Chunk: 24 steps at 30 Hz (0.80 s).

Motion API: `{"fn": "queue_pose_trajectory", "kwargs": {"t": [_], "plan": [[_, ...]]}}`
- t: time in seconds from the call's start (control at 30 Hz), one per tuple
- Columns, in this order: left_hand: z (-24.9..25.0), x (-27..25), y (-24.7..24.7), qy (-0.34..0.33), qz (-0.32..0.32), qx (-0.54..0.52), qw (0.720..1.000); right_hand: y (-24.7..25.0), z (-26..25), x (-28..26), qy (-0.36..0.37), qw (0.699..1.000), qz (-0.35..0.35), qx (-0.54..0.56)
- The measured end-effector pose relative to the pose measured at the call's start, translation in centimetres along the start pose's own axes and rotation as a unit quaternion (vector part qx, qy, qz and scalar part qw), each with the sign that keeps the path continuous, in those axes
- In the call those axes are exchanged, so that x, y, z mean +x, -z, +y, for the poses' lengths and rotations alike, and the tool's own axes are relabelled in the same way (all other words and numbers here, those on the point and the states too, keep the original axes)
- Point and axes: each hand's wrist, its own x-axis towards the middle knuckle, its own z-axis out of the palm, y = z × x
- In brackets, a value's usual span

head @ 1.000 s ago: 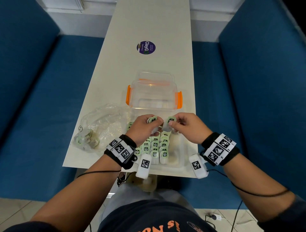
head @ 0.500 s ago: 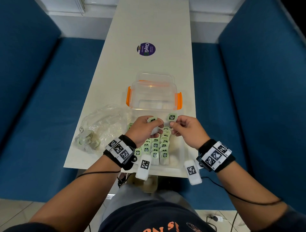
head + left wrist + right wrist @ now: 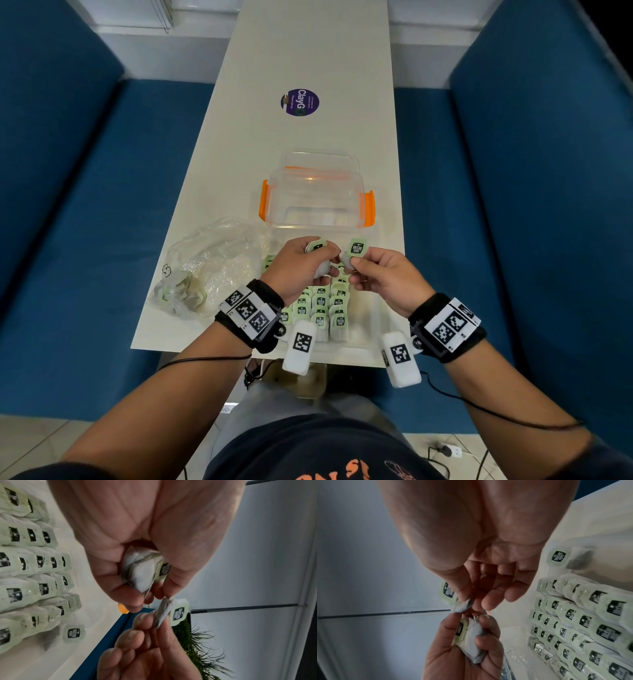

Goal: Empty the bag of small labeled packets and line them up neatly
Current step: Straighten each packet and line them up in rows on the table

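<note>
Pinching white packets (image 3: pixel 356 247) with pale-green, black-printed labels.

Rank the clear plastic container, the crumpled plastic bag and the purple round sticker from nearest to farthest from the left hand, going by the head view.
1. Clear plastic container, just beyond the left hand and a little right.
2. Crumpled plastic bag, to the hand's left on the table; close to the container's rank, hard to call.
3. Purple round sticker, far up the table.

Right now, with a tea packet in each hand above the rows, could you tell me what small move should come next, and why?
Probably draw the right hand gently away. Its green-tagged white paper packet seems joined by a thin string to the one the left hand grips, so they likely need separating before joining the lined-up rows of packets.
</note>
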Motion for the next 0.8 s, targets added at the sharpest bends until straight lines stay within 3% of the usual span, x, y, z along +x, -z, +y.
{"fn": "queue_pose_trajectory", "kwargs": {"t": [0.47,0.63,0.8], "plan": [[0.3,-0.4,-0.5,0.045,-0.048,-0.03,0.997,-0.9,-0.3,-0.2,-0.033,0.985,-0.009,0.169],[-0.2,-0.6,-1.1,0.031,-0.063,-0.006,0.997,-1.3,-0.8,-0.1,0.007,0.992,0.015,0.128],[-0.3,-0.3,-0.7,0.044,-0.035,-0.024,0.998,-0.9,-0.8,-0.2,0.023,0.996,0.029,0.082]]}}
